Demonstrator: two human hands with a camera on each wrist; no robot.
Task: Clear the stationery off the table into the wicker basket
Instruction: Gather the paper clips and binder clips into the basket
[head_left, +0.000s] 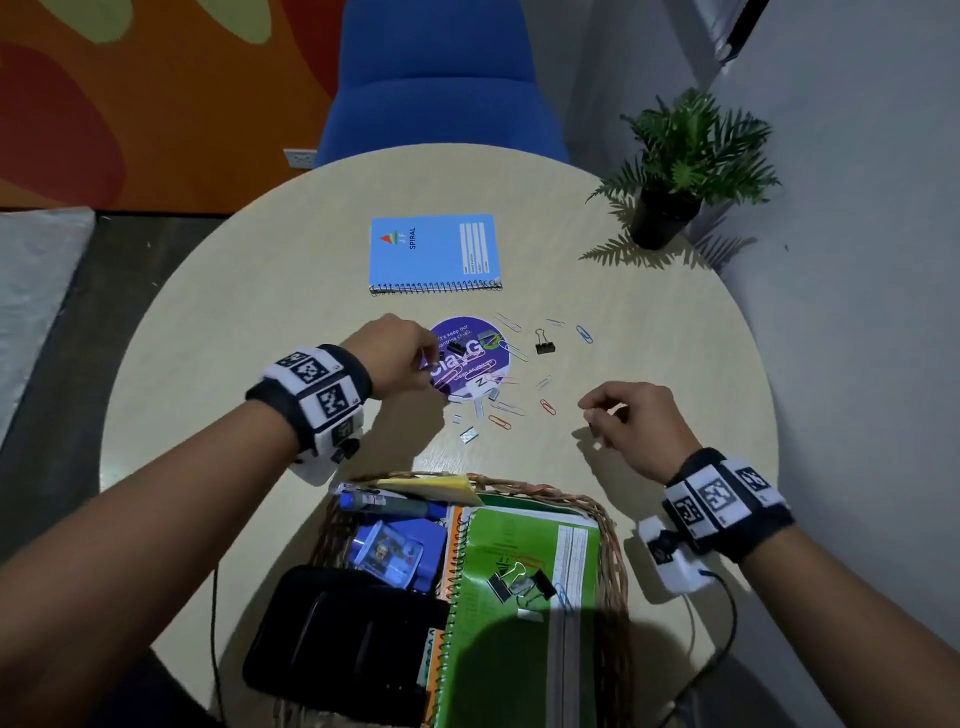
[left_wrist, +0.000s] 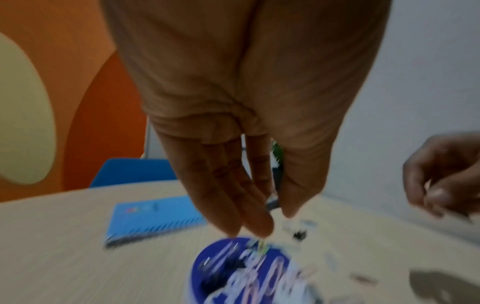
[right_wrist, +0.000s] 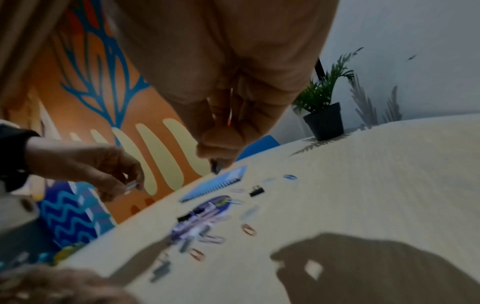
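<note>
Loose paper clips (head_left: 501, 405) and staple strips (head_left: 468, 435) lie scattered on and around a round purple disc (head_left: 470, 332) at the table's middle. My left hand (head_left: 434, 364) hovers at the disc's left edge, and in the left wrist view this left hand (left_wrist: 275, 214) pinches a small silvery piece (left_wrist: 272, 202) between thumb and forefinger. My right hand (head_left: 592, 415) hangs over the table right of the clips, fingers curled; thin wire glints in the palm (right_wrist: 230, 107) look like paper clips. A black binder clip (head_left: 544, 344) and a blue spiral notebook (head_left: 434, 254) lie beyond. The wicker basket (head_left: 605, 525) sits nearest me.
The basket holds a green notebook (head_left: 519, 649), a black pouch (head_left: 343, 639), a marker (head_left: 384, 503) and binder clips (head_left: 519, 582). A potted plant (head_left: 670, 208) stands at the table's far right by the wall. A blue chair (head_left: 441, 83) is behind the table.
</note>
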